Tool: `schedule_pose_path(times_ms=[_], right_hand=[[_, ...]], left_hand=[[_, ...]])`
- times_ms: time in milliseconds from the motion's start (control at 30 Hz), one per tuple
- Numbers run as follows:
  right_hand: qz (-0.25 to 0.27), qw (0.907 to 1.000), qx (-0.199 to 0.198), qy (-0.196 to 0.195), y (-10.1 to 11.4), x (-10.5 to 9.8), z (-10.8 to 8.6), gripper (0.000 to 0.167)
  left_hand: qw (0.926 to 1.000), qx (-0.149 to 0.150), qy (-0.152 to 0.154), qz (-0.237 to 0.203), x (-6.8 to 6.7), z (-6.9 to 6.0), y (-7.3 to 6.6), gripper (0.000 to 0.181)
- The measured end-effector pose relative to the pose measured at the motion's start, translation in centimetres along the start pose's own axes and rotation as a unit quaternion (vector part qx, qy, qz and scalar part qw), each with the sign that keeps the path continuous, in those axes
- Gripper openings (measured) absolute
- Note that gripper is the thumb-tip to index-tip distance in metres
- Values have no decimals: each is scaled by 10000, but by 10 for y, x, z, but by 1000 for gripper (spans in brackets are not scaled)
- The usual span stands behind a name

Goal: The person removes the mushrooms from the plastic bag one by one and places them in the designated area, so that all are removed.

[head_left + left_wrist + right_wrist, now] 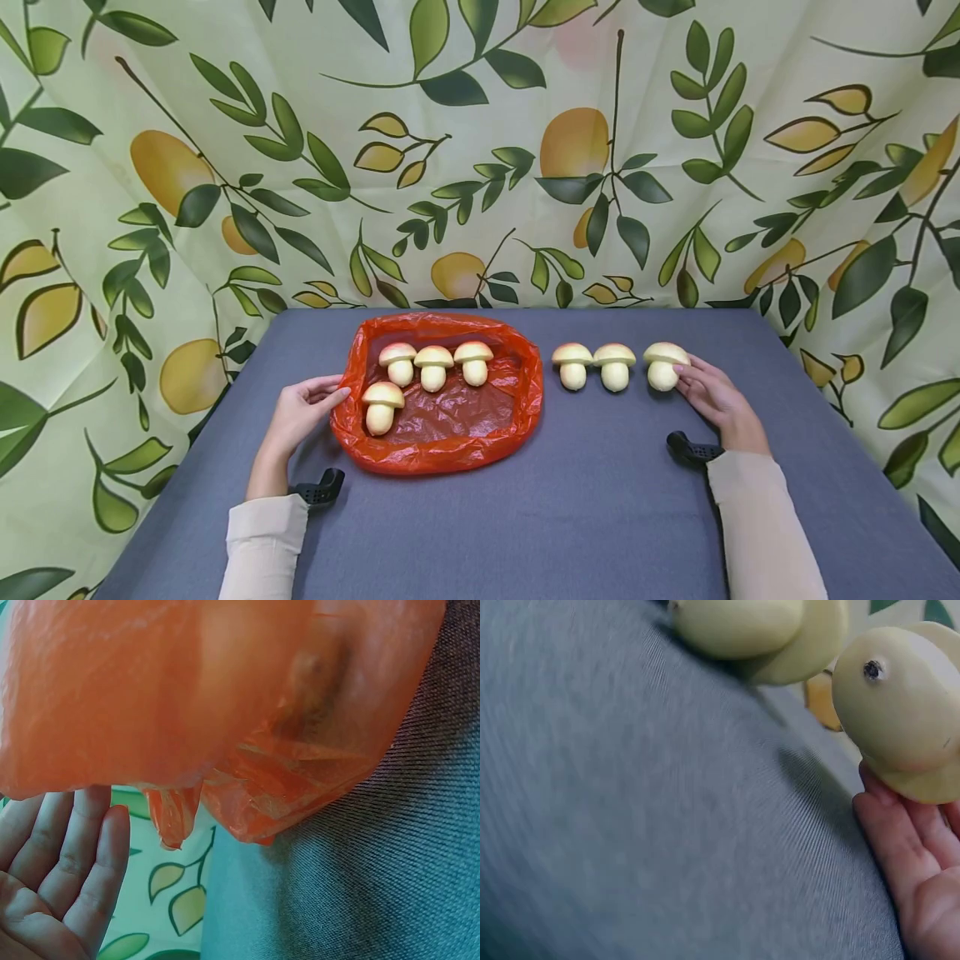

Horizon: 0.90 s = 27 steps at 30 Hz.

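No readable text on my feeds.
Across the head view and both wrist views, I can make out no words, labels, brand names, numbers or signs that I could read from my end.

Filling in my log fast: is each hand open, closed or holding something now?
Left hand: touching the red bag at its rim; grip cannot be told.
Right hand: holding a mushroom.
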State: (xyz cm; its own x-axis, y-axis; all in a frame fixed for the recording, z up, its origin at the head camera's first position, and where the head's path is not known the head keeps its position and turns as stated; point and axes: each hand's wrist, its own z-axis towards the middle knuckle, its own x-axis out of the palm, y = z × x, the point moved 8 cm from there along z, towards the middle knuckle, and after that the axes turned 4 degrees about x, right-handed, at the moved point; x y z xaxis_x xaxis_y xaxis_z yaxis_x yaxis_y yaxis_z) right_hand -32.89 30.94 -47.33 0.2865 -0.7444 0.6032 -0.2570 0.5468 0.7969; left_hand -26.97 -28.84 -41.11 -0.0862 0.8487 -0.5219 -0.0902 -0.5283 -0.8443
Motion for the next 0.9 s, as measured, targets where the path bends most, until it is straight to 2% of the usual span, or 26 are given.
schedule_pose_path(times_ms=[233,567,667,767,900], right_hand=[[-226,9970,667,-306,0,-9,9,39],[-1156,9898,743,-375,3,-14,13,38],[-1560,9827,871,-489,2,-17,14,32],[-2028,9719,1024,-611,3,-20,17,47],[-2723,9511,1198,-829,6,-22,20,61]], left_hand=[[10000,19,-19,-4,0,0,0,41],[10000,15,5,-75,1,-1,0,41],[10000,31,2,-74,1,-1,-1,41],[10000,27,-7,-68,0,-1,-1,41],[10000,13,-13,-40,-1,-1,-1,41]])
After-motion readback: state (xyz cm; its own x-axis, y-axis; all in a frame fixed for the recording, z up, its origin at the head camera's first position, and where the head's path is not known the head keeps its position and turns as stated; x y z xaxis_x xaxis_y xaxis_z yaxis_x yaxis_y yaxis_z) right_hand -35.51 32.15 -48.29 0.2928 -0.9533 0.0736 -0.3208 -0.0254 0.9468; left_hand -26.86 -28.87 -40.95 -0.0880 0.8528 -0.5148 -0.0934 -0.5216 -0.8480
